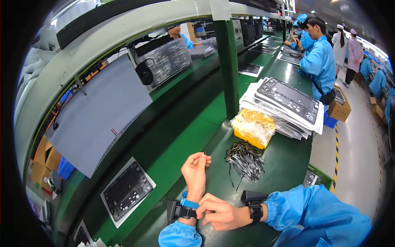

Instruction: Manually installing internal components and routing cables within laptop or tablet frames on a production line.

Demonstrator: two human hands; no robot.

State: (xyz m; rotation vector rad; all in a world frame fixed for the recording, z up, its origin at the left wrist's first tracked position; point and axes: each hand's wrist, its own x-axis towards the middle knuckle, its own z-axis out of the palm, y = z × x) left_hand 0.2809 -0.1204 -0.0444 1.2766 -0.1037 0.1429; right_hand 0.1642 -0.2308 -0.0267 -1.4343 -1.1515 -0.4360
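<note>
My left hand [195, 172] is raised over the green bench, thumb and forefinger pinched on a small dark piece [205, 153], mostly hidden by the fingertips. Around that wrist are a blue strap [189, 203] and a black band [185, 212] with a black box. My right hand [224, 214] is closed, its curled fingertips against the left wrist beside the band; whatever they grip is hidden. A black band with a box [255, 208] circles the right wrist too. Beyond the hands lies a heap of thin black and grey cable-like strips [246, 162].
Behind the heap stands a yellow bin [251, 138] lined with clear plastic. A stack of black panels with white sheets [288, 103] rises by a green post [226, 66]. Another panel [127, 191] lies left on a white sheet. Co-workers in blue [321, 61] sit farther along the bench.
</note>
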